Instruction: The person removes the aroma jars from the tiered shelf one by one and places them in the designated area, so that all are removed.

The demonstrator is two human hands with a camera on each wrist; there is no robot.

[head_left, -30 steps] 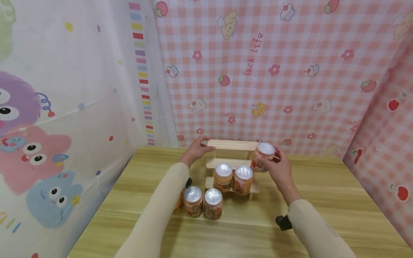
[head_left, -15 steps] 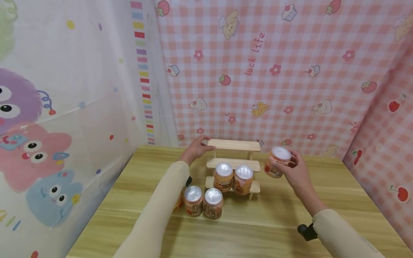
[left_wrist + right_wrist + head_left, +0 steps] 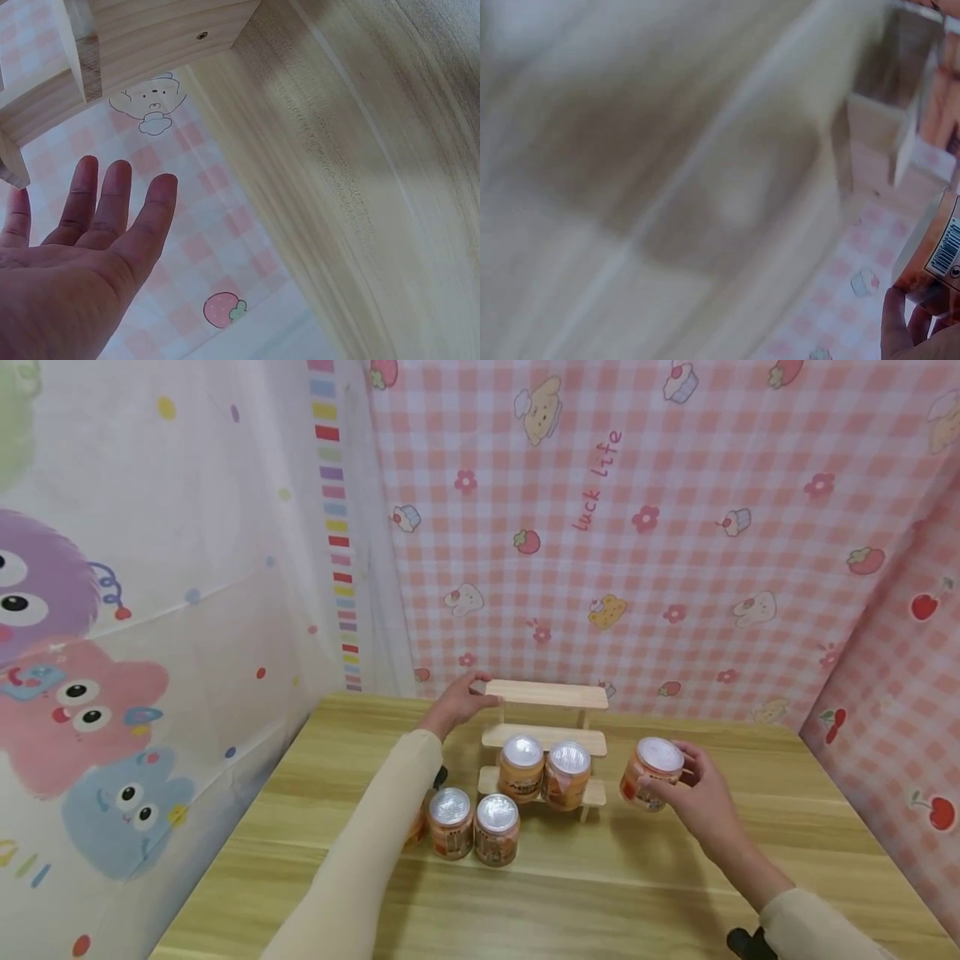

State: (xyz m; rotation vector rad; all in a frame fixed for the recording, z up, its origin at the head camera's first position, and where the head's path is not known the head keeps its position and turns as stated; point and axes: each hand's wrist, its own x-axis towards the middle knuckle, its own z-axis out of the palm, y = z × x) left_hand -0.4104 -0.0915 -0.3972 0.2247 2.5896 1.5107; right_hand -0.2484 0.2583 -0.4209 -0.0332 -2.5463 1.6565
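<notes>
My right hand (image 3: 701, 793) grips a squat orange jar (image 3: 647, 777) with a silver lid, held above the table right of a small wooden tiered shelf (image 3: 543, 740). In the right wrist view, this jar (image 3: 937, 251) shows a barcode on its label. My left hand (image 3: 459, 706) pinches the left end of the shelf's top board (image 3: 547, 694); in the left wrist view its other fingers (image 3: 156, 210) extend loosely. Two matching jars, a left one (image 3: 521, 770) and a right one (image 3: 567, 777), stand side by side on the lowest board.
On the table (image 3: 570, 893) before the shelf stand two more jars, one (image 3: 451, 827) beside another (image 3: 496, 832). A further jar (image 3: 415, 833) is mostly hidden by the left sleeve (image 3: 390, 835). A pink checked cloth (image 3: 570, 568) hangs behind the table.
My right hand has carried its jar away from the upper right end of the shelf, first rightward, then down towards the front. My left hand has stayed on the top board.
</notes>
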